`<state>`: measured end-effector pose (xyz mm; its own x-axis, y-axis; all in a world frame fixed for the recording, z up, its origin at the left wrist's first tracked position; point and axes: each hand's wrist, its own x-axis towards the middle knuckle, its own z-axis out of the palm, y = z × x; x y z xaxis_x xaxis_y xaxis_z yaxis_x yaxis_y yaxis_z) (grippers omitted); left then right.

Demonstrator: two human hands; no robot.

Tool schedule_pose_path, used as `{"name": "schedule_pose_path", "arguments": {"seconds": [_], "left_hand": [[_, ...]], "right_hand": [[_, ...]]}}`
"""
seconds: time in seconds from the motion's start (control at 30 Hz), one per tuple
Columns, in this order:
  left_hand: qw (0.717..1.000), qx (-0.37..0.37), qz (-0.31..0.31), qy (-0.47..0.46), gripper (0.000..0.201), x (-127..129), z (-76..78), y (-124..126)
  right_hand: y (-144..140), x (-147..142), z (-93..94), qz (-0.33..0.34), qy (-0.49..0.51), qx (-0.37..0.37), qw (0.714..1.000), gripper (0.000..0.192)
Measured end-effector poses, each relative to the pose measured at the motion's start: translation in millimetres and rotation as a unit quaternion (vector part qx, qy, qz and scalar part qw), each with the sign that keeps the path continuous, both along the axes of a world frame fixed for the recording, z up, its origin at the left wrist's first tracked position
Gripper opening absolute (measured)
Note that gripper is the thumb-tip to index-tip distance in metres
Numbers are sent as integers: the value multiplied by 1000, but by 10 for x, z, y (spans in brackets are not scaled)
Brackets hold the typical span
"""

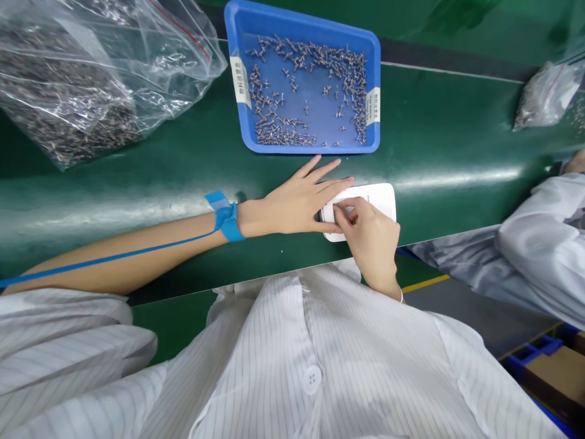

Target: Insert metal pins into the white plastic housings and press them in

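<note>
Looking down, we see our left hand (297, 201) lying flat, fingers spread, steadying the white plastic plate (370, 201) near the blue tray (311, 24); our right hand (370, 238) pinches at its left edge. We judge it light, stiff, slippery; hold its edges.

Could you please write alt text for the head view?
Both hands, left hand and right hand, press on a white rounded plastic part lying on a green belt, below a blue plastic tray of small metal pins.

bulging clear bag of metal parts (77, 79), smaller bag (546, 94), co-worker's sleeve (534, 256)
</note>
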<state>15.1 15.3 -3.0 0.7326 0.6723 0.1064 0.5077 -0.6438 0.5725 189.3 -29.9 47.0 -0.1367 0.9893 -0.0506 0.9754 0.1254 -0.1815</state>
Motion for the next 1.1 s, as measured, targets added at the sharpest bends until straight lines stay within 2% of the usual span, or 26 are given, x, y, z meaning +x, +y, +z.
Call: {"name": "schedule_pose_path", "arguments": {"seconds": [0.13,0.37,0.67,0.77,0.87,0.93,1.0,1.07,1.1], "left_hand": [[1000,-2,0,-6,87,1,-15,-5],[1000,19,3,0,84,-2,-14,-13],[1000,14,-2,-8,79,-10,-1,-19],[1000,12,2,-22,79,-2,16,-28],[999,5,17,-32,78,2,33,-35],[999,-1,24,-29,72,1,33,-36],[999,-4,27,-25,62,1,22,-37],[999,-3,33,-26,56,9,7,-41],[999,-3,40,-28,55,16,0,-43]], "right_hand": [[11,5,24,-25,13,-7,1000,20],[40,26,57,36,9,-26,999,22],[5,-37,21,38,-35,-15,999,27],[9,-18,108,61,-50,-26,997,26],[13,50,316,90,-29,-22,995,27],[21,83,476,76,40,24,996,27],[55,75,588,27,163,137,977,31],[132,22,611,-6,298,265,917,46],[186,-17,588,-13,344,296,891,54]]}}
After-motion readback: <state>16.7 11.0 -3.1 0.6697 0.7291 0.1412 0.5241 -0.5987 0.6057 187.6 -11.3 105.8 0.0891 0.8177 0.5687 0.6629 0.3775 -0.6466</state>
